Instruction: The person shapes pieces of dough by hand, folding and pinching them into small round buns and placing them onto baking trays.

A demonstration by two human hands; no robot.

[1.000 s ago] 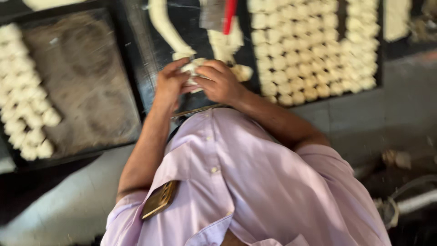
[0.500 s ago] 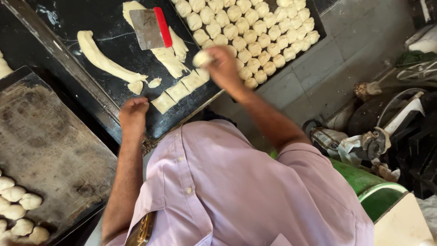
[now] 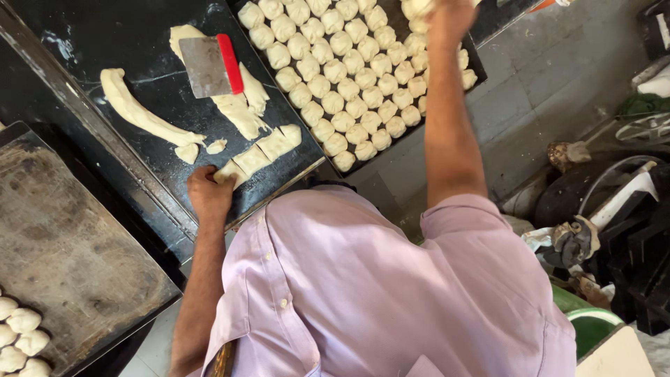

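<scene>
Left hand (image 3: 207,193): fingers curled narrow on the end piece of a cut dough strip (image 3: 255,158) on the black slab (image 3: 91,35). Right hand (image 3: 447,17): fingers closed around 1 dough ball (image 3: 417,7), above the tray of dough balls (image 3: 342,77). Red-handled scraper (image 3: 209,65) lies beyond the left fingers.

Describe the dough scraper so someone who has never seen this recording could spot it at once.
Start at the black worktop in the upper left, beside the tray of dough balls. Among the pale dough strips lies the dough scraper, resting on one strip. It is the only metal thing there: a flat grey rectangular blade with a red handle along one edge.
</scene>
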